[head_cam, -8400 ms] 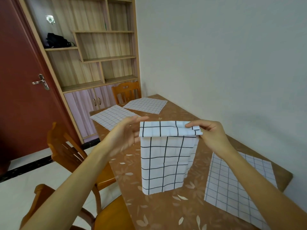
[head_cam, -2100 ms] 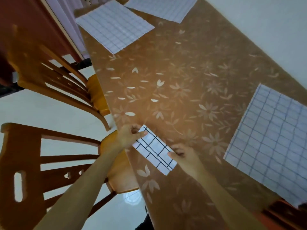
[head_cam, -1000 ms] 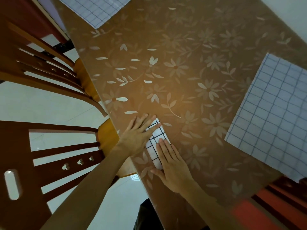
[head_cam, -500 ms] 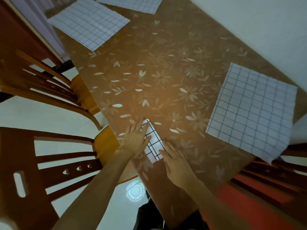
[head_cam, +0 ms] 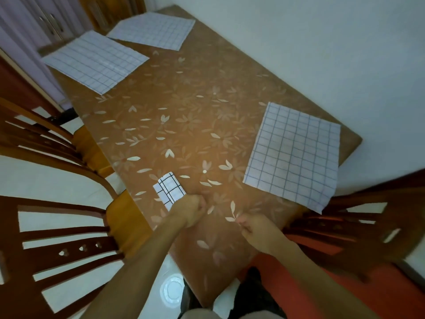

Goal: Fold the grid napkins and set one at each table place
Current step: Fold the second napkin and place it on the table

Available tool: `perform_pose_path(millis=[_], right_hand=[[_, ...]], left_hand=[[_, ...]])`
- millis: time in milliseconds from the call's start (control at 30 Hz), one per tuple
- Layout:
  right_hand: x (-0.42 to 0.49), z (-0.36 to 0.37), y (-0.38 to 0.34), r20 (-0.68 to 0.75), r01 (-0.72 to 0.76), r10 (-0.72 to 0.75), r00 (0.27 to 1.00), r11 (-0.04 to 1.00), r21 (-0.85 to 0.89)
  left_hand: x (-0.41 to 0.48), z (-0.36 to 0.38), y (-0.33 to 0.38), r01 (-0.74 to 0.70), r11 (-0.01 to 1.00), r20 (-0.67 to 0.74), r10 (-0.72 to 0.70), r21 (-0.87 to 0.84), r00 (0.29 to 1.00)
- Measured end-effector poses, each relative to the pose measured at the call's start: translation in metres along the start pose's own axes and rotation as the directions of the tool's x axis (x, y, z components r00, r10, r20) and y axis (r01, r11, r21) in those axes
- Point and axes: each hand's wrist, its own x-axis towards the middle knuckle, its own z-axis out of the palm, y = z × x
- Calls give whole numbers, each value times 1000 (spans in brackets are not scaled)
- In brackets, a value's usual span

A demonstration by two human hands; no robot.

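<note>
My left hand [head_cam: 192, 209] is loosely curled, overlapping the folded napkin's [head_cam: 169, 191] near corner at this place; my right hand [head_cam: 254, 229], clenched empty at four o'clock, rests off it on the surface [head_cam: 184, 88].

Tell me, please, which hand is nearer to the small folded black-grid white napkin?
Left. The left hand sits curled at the folded black-grid white napkin's near corner; the right hand is farther right, apart on the brown floral table.
</note>
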Motion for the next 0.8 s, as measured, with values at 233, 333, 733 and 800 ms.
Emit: perform_pose_path(millis=[233,333,733,800], right_hand=[[-29,-40,84,35,-56,54,998,997,47],[-40,-62,127,30,-41,39,999,998,53],[-55,-106,284,-18,-231,237,971,960,159],[-48,-102,299,-17,-247,255,967,950,191]], left_hand=[[15,31,90,-7,1000,35,6,30,999],[24,49,142,23,999,-6,-23,47,1000],[77,117,282,86,996,94,-83,-30,992],[85,126,296,73,997,108,-74,12,991]])
